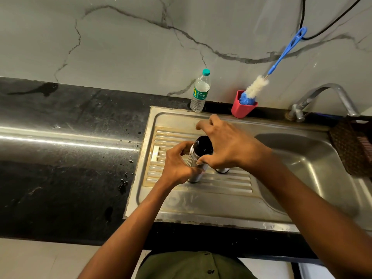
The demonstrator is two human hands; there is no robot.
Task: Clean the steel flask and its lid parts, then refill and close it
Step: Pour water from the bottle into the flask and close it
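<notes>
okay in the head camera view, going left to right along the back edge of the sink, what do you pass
Water bottle → red cup holding the bottle brush → tap.

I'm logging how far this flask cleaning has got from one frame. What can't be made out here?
- Head view: the right hand covers the black lid of the steel flask, so whether it is screwed tight is hidden.
- The flask's contents: closed off by the lid.
- The steel part behind: mostly hidden by the right hand.
- The sink basin: its drain is not visible.
- The water bottle label: too small to read fully.
</notes>
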